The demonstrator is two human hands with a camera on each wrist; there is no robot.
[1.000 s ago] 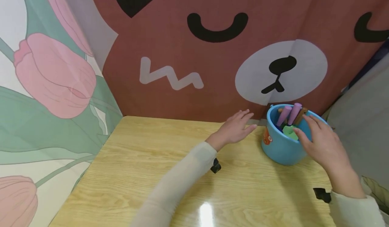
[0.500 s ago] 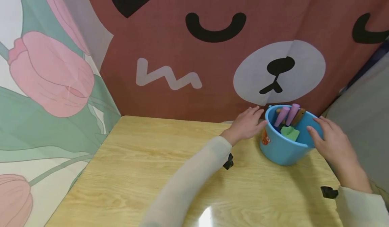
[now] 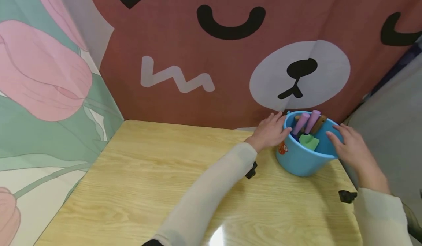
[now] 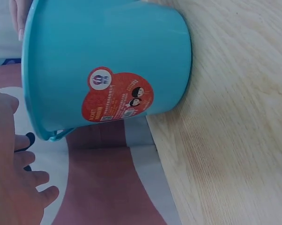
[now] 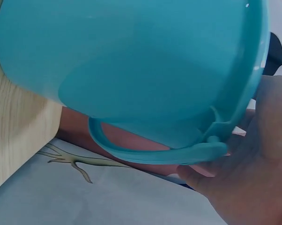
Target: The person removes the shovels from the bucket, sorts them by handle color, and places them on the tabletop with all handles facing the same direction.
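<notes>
A blue bucket (image 3: 298,163) stands upright near the table's back right corner. Inside it are tools with two purple handles (image 3: 307,123), a brown handle (image 3: 318,124) and a green scoop-like blade (image 3: 309,142). My left hand (image 3: 268,132) is at the bucket's left side with fingers extended. In the left wrist view, its thumb lies close to the rim. My right hand (image 3: 354,149) reaches over the right rim, thumb and fingertips above the opening. The right wrist view has this hand by the rim and the handle (image 5: 164,152); firm contact cannot be told.
The wooden table (image 3: 132,187) stretches to the left and front. A brown bear-print curtain (image 3: 181,103) hangs close behind the bucket. A pale grey cloth (image 3: 392,129) runs along the right side, and a tulip-print curtain (image 3: 49,92) along the left.
My left hand has moved right to the bucket's left rim. The right hand has shifted slightly, staying at the right rim. The head view has turned a little; the bucket seems unmoved on the table.
</notes>
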